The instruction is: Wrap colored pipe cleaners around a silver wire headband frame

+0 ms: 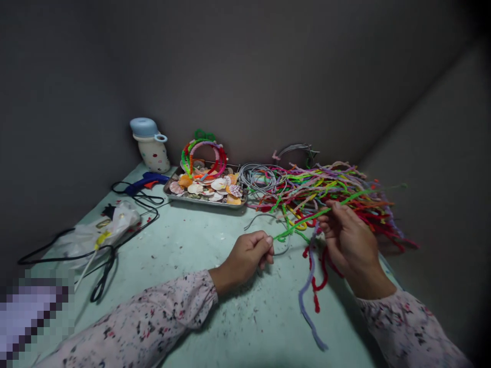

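Note:
A bright green pipe cleaner (303, 223) stretches between my two hands above the table. My left hand (249, 255) pinches its near left end between thumb and fingers. Further along to the right, my right hand (351, 245) grips it between thumb and forefinger, and its far end runs on past that hand. Right behind lies a big heap of pipe cleaners (337, 179) in many colours. A purple pipe cleaner (307, 301) and a red one (322, 278) trail from it toward the front edge, under my right hand.
A metal tray (207, 204) of seashells (218, 184) stands at the back, with pipe-cleaner-wrapped rings (205, 156) on it. Beside it lies coiled grey wire (261, 179). To the left are a bottle (151, 148), a blue glue gun (143, 183), black cord (153, 217) and a plastic bag (115, 225).

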Motion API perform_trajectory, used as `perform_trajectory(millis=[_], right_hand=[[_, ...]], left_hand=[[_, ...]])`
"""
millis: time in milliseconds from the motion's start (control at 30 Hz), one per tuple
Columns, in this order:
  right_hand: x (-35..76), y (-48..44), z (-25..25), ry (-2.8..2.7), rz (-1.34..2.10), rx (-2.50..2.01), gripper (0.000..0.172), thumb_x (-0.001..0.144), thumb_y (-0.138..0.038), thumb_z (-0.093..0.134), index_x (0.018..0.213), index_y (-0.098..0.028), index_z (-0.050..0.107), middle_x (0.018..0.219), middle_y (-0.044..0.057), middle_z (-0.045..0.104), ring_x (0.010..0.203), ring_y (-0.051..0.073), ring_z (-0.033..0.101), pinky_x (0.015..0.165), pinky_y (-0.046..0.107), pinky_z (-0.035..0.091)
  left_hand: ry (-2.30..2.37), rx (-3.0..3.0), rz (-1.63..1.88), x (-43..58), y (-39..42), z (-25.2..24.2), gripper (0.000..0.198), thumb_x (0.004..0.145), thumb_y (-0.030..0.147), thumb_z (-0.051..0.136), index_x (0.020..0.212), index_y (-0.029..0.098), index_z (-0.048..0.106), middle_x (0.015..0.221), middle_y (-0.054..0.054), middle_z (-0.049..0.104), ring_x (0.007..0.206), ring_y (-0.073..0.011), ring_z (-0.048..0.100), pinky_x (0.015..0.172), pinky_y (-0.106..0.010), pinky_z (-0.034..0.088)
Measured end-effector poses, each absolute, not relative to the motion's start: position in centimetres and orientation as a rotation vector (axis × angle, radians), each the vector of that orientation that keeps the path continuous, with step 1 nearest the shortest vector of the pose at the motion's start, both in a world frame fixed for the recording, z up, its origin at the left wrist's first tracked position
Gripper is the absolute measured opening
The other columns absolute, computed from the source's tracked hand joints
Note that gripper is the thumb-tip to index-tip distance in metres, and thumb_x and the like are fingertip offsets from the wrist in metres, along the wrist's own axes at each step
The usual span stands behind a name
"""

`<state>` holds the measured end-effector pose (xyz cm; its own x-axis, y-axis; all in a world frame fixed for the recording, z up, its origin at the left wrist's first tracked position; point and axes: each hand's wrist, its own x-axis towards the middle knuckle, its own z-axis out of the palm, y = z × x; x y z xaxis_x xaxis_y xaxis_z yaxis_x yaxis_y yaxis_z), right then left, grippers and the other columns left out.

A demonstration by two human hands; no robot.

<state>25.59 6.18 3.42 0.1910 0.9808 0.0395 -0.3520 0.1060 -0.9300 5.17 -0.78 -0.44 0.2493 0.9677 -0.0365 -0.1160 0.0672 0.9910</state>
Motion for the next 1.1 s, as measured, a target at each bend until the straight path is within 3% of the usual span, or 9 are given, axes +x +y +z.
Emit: perform_trajectory(millis=[467,633,900,1100], right_hand=[[26.0,6.5,4.1,-0.729,1.067,-0.978,0.006,0.076,-0.018,0.071,0.081,-0.018,0.073,0.076,0.002,0.057,0.058,0.007,0.049,0.045,0.018,0.04],[25.9,6.7,4.8,-0.622,1.051,-0.963,0.002,0.075,-0.015,0.069,0.076,-0.016,0.071,0.079,0.004,0.059,0.058,0.006,0.049,0.044,0.017,0.038],[27.4,7.6,5.2,-0.631,1.018,-0.921,0.009,0.08,-0.011,0.064,0.075,-0.016,0.07,0.078,0.003,0.057,0.058,0.005,0.05,0.046,0.016,0.039],[27.5,7.9,5.4,-0.592,0.994,-0.918,0.016,0.082,-0.008,0.06,0.07,-0.016,0.069,0.076,0.003,0.057,0.057,0.005,0.051,0.044,0.016,0.038]], left_hand=[[0.881,1.356,0.878,4.9,-1.4,-0.2,0.036,0.09,0.047,0.047,0.074,0.016,0.056,0.062,0.0,0.058,0.049,-0.0075,0.044,0.051,-0.021,0.035],[0.919,1.422,0.948,4.8,-1.3,-0.2,0.035,0.092,0.044,0.045,0.073,0.016,0.055,0.061,0.0,0.057,0.056,-0.0094,0.05,0.06,-0.022,0.039],[0.959,1.327,1.008,4.8,-0.6,-0.4,0.031,0.087,0.04,0.054,0.083,0.012,0.067,0.078,-0.007,0.069,0.049,-0.0071,0.046,0.049,-0.021,0.037],[1.021,1.307,1.034,4.8,-0.5,-0.5,0.024,0.079,0.036,0.065,0.078,0.013,0.073,0.07,-0.005,0.068,0.053,-0.0087,0.047,0.05,-0.021,0.036]])
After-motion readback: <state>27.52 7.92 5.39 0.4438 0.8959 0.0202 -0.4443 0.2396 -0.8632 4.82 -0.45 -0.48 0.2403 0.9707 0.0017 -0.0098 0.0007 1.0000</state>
